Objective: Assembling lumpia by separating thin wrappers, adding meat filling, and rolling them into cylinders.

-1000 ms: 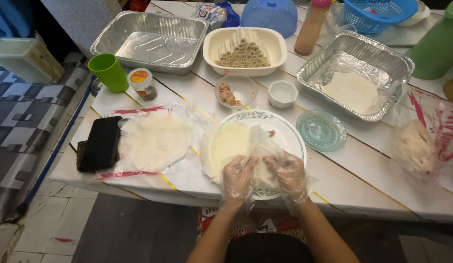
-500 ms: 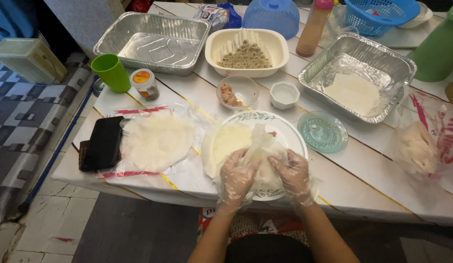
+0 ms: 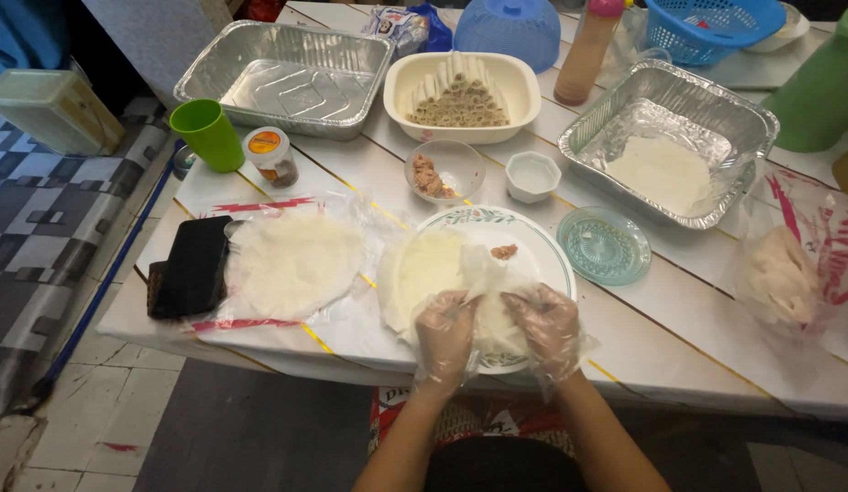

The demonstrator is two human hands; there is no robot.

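Gloved hands folding a thin wrapper on the patterned plate

Both the left hand [image 3: 445,335] and right hand [image 3: 549,330] pinch the soft, tear-prone wrapper [image 3: 486,296] at its near edge, over the plate [image 3: 544,248]; best held lightly by the edges. Since a second ago the hands have drawn closer and the sheet has bunched up

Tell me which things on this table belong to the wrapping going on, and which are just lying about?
In use: left hand and right hand, both in clear gloves, folding a thin wrapper on the plate; filling bowl; wrapper stack; dish of finished rolls.

Lying about: green cup; black wallet; blue basket; spice jar.
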